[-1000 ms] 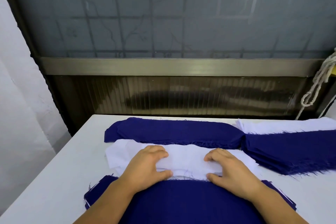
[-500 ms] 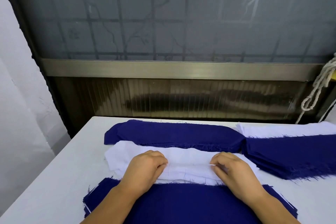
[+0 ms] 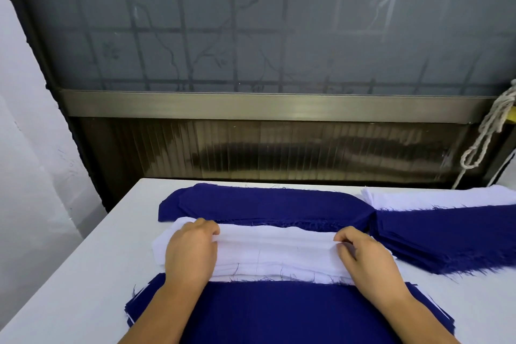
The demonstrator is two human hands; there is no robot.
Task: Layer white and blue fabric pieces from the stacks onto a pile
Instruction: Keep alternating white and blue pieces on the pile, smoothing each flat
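Observation:
A stack of white fabric pieces (image 3: 275, 254) lies across the middle of the table. My left hand (image 3: 191, 251) rests on its left end with fingers curled over the top piece's far edge. My right hand (image 3: 365, 258) is on the right end, its fingers and thumb pinching the top white piece. Nearest me lies the pile (image 3: 282, 313), with a blue piece on top and white edges showing at its sides. Behind the white stack sits a blue stack (image 3: 265, 205).
A second blue stack (image 3: 449, 234) lies at the right, partly over a white stack (image 3: 435, 198). The white table (image 3: 83, 274) ends at the left and far edges. A knotted rope (image 3: 485, 131) hangs at the right, before a dark window wall.
Both hands have slid apart toward the ends of the white stack and their fingers have curled onto the top piece. The top white piece now shows slight wrinkles between them.

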